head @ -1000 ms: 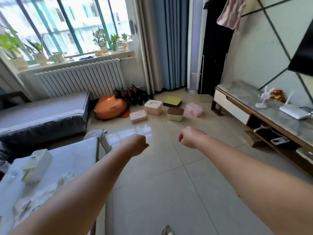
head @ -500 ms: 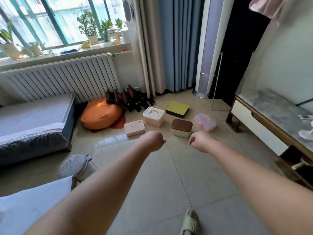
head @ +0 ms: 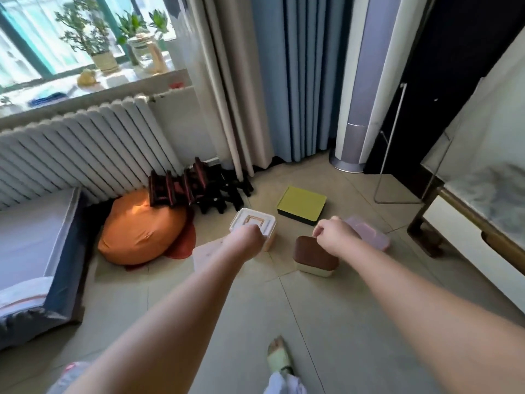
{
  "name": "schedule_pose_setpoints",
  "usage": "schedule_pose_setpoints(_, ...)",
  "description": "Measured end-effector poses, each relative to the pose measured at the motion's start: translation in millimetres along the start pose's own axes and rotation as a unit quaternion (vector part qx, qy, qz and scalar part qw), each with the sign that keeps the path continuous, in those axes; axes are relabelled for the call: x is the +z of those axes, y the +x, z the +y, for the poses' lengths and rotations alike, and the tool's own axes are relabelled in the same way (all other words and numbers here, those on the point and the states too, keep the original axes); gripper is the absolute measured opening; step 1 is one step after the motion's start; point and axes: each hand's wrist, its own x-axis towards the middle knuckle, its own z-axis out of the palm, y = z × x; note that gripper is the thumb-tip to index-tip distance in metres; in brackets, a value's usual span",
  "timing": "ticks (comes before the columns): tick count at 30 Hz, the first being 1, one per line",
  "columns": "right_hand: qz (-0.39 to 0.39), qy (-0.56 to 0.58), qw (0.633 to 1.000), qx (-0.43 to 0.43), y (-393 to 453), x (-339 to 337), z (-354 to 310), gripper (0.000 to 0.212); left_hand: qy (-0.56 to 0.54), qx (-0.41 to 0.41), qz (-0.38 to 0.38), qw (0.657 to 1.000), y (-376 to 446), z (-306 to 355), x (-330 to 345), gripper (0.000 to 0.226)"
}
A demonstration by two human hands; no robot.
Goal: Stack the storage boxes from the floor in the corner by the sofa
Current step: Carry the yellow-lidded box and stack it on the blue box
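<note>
Several storage boxes lie on the tiled floor ahead. A white box with a handle lid (head: 255,220) sits in the middle, a flat yellow-lidded box (head: 301,204) behind it, a brown-lidded cream box (head: 314,255) in front, a pink translucent box (head: 369,234) to the right. A flat pink box (head: 206,255) is mostly hidden by my left forearm. My left hand (head: 247,240) is a closed fist held in the air above the white box. My right hand (head: 333,236) is also curled, empty, above the brown-lidded box.
An orange cushion (head: 142,231) and dark folding stools (head: 196,189) lie by the radiator (head: 85,146). The grey sofa (head: 37,240) is at the left, a TV cabinet (head: 477,223) at the right. Curtains and a tall column unit (head: 358,109) stand behind.
I have walked closer to the boxes; they appear larger and nearer. Both fists stay held out in front, now over the boxes. The low table at the left has left the view.
</note>
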Motion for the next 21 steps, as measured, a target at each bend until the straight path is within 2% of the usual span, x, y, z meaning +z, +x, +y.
schedule_pose_setpoints(6, -0.015, 0.035, 0.997, 0.061, 179, -28, 5, 0.03, -0.004, 0.013, -0.094, 0.995, 207, 25, -30, 0.036)
schedule_pose_setpoints(12, -0.036, 0.059, 0.992, 0.107, 315, -44, 38, 0.03, -0.022, 0.023, -0.12, 0.992, 358, 61, -38, 0.039)
schedule_pose_setpoints(16, -0.053, 0.074, 0.987, 0.131, 407, -36, 71, 0.029, -0.044, 0.01, -0.132, 0.99, 455, 75, -15, 0.038)
schedule_pose_setpoints(21, -0.076, 0.1, 0.976, 0.176, 529, 13, 111, 0.031, -0.043, -0.004, -0.179, 0.983, 594, 80, 48, 0.04)
